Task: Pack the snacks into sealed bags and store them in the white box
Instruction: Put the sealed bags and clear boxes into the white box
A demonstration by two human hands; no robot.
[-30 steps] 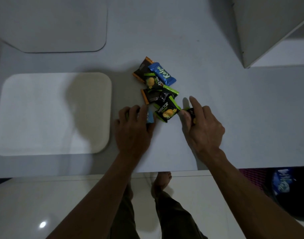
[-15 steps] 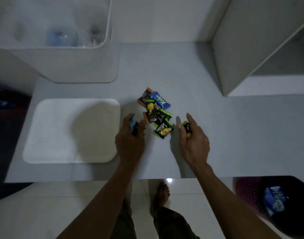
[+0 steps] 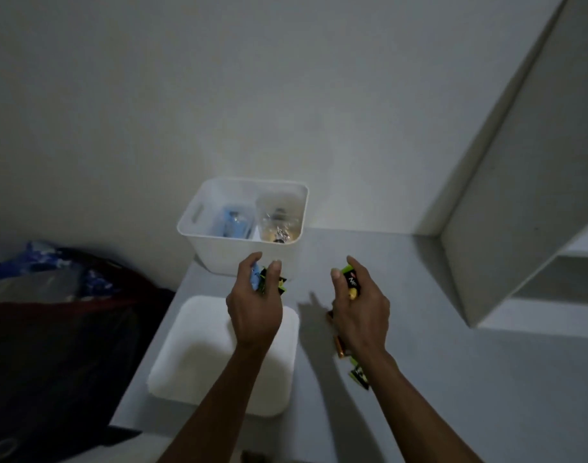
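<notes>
Table [image 3: 453, 379]: smooth pale grey top, set against a plain grey-white wall in dim light. White box [image 3: 219, 252]: rounded-rectangular plastic bin with a slot handle, far centre against the wall; holds clear sealed bags [image 3: 279, 218] with blurred blue and dark contents. White lid [image 3: 192, 362]: flat, rounded corners, lying on the table near left of centre. Left hand [image 3: 254, 312]: raised over the lid, fingers curled round a blue and a green-black snack packet [image 3: 269, 282]. Right hand [image 3: 361, 309]: apart from the left, gripping a green-black packet [image 3: 350, 282]. Remaining snacks [image 3: 357, 374]: on the table, mostly hidden under the right wrist. White shelf unit [image 3: 506, 228]: right, cut off by the frame. Dark bag [image 3: 52, 312]: left, indistinct.
</notes>
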